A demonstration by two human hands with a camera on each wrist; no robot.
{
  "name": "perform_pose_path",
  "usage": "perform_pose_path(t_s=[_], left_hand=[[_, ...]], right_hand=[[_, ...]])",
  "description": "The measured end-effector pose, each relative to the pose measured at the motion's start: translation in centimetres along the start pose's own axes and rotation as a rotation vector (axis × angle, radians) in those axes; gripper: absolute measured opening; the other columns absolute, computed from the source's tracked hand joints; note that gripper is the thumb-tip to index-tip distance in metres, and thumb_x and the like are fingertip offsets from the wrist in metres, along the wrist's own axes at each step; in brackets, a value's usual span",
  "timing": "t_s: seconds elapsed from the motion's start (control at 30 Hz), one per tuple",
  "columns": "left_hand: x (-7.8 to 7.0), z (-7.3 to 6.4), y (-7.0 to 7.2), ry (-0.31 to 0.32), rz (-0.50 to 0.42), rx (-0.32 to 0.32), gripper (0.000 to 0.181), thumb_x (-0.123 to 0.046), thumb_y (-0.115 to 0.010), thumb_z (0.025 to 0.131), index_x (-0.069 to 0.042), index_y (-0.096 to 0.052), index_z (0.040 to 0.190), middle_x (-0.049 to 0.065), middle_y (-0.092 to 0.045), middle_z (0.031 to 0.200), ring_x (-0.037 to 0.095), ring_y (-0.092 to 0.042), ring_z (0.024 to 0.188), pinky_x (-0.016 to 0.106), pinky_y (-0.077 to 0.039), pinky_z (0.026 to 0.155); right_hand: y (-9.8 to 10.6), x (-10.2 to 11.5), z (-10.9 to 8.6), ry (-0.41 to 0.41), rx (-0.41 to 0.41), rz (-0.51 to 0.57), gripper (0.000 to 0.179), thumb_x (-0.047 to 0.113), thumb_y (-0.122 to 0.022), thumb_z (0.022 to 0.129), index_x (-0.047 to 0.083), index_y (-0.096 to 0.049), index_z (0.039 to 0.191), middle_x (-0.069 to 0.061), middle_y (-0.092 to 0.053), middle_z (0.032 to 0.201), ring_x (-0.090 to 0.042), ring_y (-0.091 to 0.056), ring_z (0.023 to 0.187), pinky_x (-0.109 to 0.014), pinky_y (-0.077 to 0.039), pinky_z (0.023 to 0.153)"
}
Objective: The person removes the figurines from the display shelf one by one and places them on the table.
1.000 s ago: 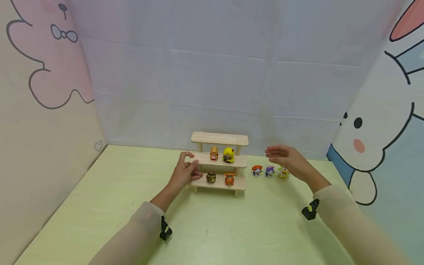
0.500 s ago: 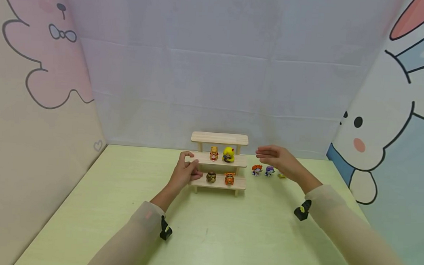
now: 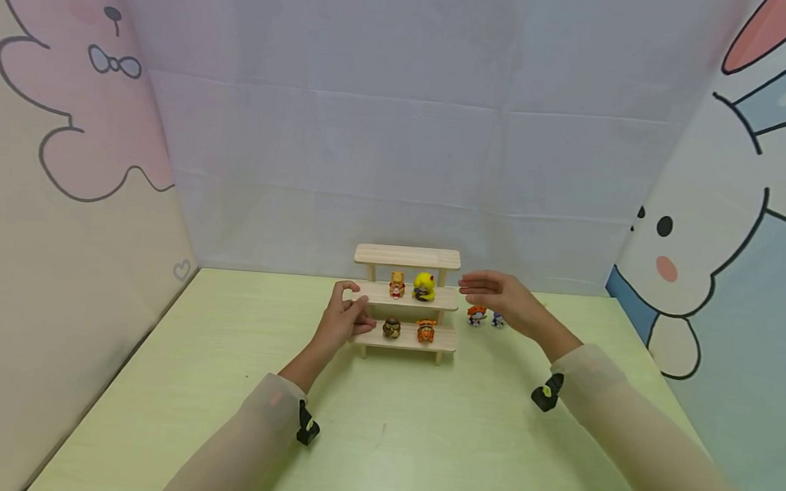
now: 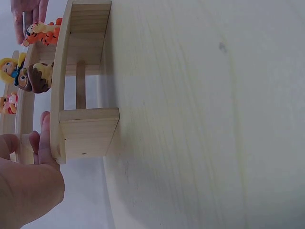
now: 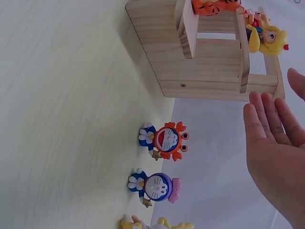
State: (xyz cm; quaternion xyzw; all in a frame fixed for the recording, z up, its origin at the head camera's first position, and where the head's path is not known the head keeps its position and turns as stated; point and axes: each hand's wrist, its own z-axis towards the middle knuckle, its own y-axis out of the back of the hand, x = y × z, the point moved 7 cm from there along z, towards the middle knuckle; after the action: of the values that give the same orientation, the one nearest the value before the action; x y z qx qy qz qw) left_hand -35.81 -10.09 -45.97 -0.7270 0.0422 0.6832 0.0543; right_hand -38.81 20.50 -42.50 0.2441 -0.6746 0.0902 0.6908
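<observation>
A three-tier wooden display shelf (image 3: 408,257) stands on the table. My left hand (image 3: 343,319) holds its left end, fingers curled at the edges of the lower two boards. On the middle board are a small bear figurine (image 3: 396,285) and a yellow-haired figurine (image 3: 423,286). The bottom board carries an owl figurine (image 3: 391,328) and an orange tiger figurine (image 3: 425,331). My right hand (image 3: 507,301), fingers straight and holding nothing, is beside the shelf's right end, fingertips close to the boards in the right wrist view (image 5: 274,138).
Right of the shelf stand a figurine in an orange crab hat (image 5: 167,140), one in a purple hat (image 5: 156,186) and a yellow one (image 5: 159,224), partly out of frame. A pale wall cloth (image 3: 426,150) hangs close behind the shelf.
My right hand has moved left, from above the yellow figurine to the shelf's right end, now covering that figurine in the head view. My left hand and the shelf stay put.
</observation>
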Motion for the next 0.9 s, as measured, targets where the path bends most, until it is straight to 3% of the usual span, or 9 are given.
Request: perform_pose_path(t_s=[0.2, 0.4, 0.53, 0.63, 0.83, 0.9], left_hand=[[0.5, 0.1, 0.0, 0.009, 0.008, -0.013, 0.027, -0.015, -0.052, 0.110, -0.009, -0.038, 0.133, 0.022, -0.062, 0.090, 0.041, -0.074, 0.088, 0.054, -0.063, 0.087], [2.0, 0.9, 0.2, -0.002, 0.014, -0.035, 0.029, -0.019, -0.051, 0.110, -0.012, -0.037, 0.134, 0.019, -0.062, 0.089, 0.036, -0.075, 0.084, 0.046, -0.065, 0.082], [2.3, 1.5, 0.3, -0.002, 0.023, -0.040, 0.029, -0.021, -0.052, 0.110, -0.014, -0.037, 0.135, 0.015, -0.061, 0.088, 0.032, -0.076, 0.083, 0.042, -0.066, 0.081], [2.3, 1.7, 0.4, 0.006, 0.021, -0.032, 0.030, -0.021, -0.052, 0.110, -0.014, -0.037, 0.135, 0.016, -0.061, 0.088, 0.034, -0.076, 0.084, 0.045, -0.065, 0.083], [0.2, 0.4, 0.0, 0.010, 0.018, -0.009, 0.027, -0.015, -0.052, 0.110, -0.010, -0.038, 0.132, 0.020, -0.061, 0.088, 0.038, -0.075, 0.085, 0.050, -0.064, 0.085], [0.4, 0.6, 0.0, -0.003, 0.023, -0.015, 0.030, -0.016, -0.052, 0.110, -0.008, -0.037, 0.135, 0.019, -0.061, 0.088, 0.037, -0.075, 0.085, 0.049, -0.064, 0.084]], right_hand=[[-1.1, 0.7, 0.0, 0.016, 0.026, 0.007, 0.055, 0.014, -0.066, 0.104, -0.005, -0.044, 0.150, -0.029, -0.045, 0.153, -0.040, -0.047, 0.141, -0.040, -0.052, 0.109], [-2.1, 1.4, 0.2, 0.028, 0.040, 0.012, 0.056, 0.014, -0.066, 0.103, -0.005, -0.042, 0.151, -0.026, -0.048, 0.152, -0.040, -0.047, 0.142, -0.050, -0.046, 0.115], [-2.8, 1.5, 0.8, 0.029, 0.051, 0.033, 0.057, 0.012, -0.066, 0.103, -0.005, -0.042, 0.152, -0.025, -0.048, 0.153, -0.040, -0.046, 0.143, -0.039, -0.049, 0.113], [-3.2, 1.4, 1.3, 0.038, 0.059, 0.043, 0.057, 0.010, -0.064, 0.104, -0.006, -0.040, 0.153, -0.024, -0.048, 0.154, -0.040, -0.045, 0.144, -0.033, -0.050, 0.111], [-3.9, 1.5, 1.9, 0.031, 0.056, 0.012, 0.055, 0.010, -0.064, 0.104, 0.002, -0.043, 0.154, -0.018, -0.049, 0.155, -0.035, -0.045, 0.145, -0.044, -0.046, 0.116], [-4.2, 1.4, 2.2, 0.020, 0.050, 0.006, 0.055, 0.010, -0.065, 0.104, 0.004, -0.044, 0.154, -0.017, -0.048, 0.155, -0.034, -0.045, 0.145, -0.047, -0.044, 0.117]])
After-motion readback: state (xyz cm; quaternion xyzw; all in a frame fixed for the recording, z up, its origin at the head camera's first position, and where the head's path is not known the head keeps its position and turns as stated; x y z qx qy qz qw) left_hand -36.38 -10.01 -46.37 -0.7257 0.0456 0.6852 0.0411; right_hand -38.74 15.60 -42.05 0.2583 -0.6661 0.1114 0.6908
